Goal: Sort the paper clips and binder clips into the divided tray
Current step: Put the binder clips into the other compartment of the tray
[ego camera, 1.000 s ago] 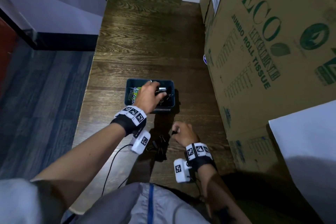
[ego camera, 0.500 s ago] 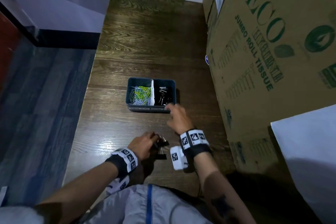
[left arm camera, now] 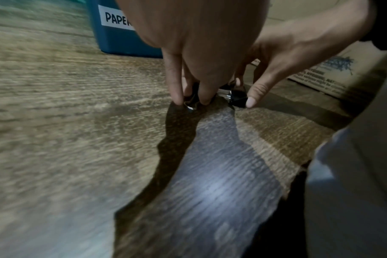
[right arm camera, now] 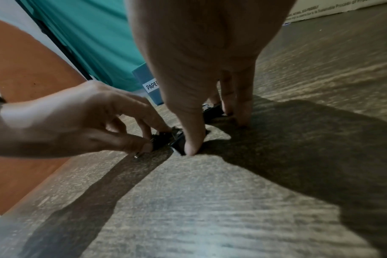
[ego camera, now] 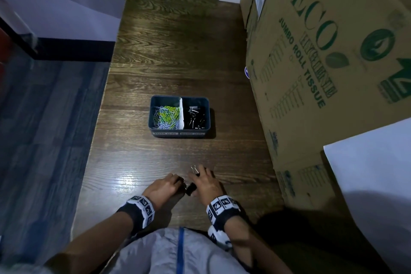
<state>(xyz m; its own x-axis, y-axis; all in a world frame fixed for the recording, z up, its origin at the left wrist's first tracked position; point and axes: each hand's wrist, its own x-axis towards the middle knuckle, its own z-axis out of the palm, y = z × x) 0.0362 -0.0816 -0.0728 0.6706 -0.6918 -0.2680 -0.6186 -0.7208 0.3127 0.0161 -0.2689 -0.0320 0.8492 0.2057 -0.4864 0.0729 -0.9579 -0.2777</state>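
Note:
The blue divided tray (ego camera: 155, 132) sits mid-table. Its left half holds coloured paper clips (ego camera: 167, 115) and its right half holds black binder clips (ego camera: 196, 116). Both hands are down on the table near its front edge, over a few loose black binder clips (ego camera: 190, 189). My left hand (ego camera: 179, 181) pinches one binder clip (left arm camera: 190, 104) between thumb and fingers. My right hand (ego camera: 198, 179) has its thumb against another binder clip (right arm camera: 177, 141), with its fingers curled down over a further clip (right arm camera: 212, 111). That clip's wire handles (ego camera: 195, 169) stick out past the fingers.
A large cardboard box (ego camera: 322, 62) printed ECO stands along the table's right side, close to the tray. A white sheet (ego camera: 369, 176) lies at the near right. The wooden table (ego camera: 178, 40) drops off at its left edge to a floor. My grey shirt (ego camera: 178, 251) meets the front edge.
A second ago my left hand was over the tray; it came back to the loose clips. My right hand reached to the tray's front, then returned beside the left.

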